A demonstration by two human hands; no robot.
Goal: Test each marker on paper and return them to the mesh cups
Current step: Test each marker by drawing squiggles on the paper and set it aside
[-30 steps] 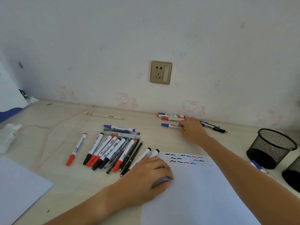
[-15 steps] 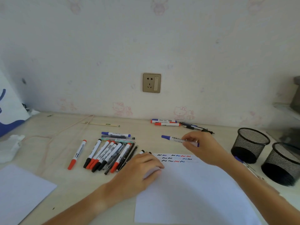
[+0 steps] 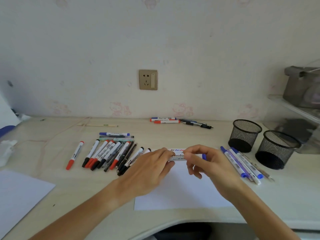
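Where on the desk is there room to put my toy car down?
Bare desk lies between the lone red marker and the tissue, and between the back markers and the hands. The marker row and the mesh cups are crowded.

Home study corner, probably a child's room. Pale desk (image 3: 173, 134) set against wallpaper with pink cartoon-cat motifs (image 3: 119, 108); gold wall socket (image 3: 148, 79); two mesh cups (image 3: 245, 135); scattered markers (image 3: 107, 153).
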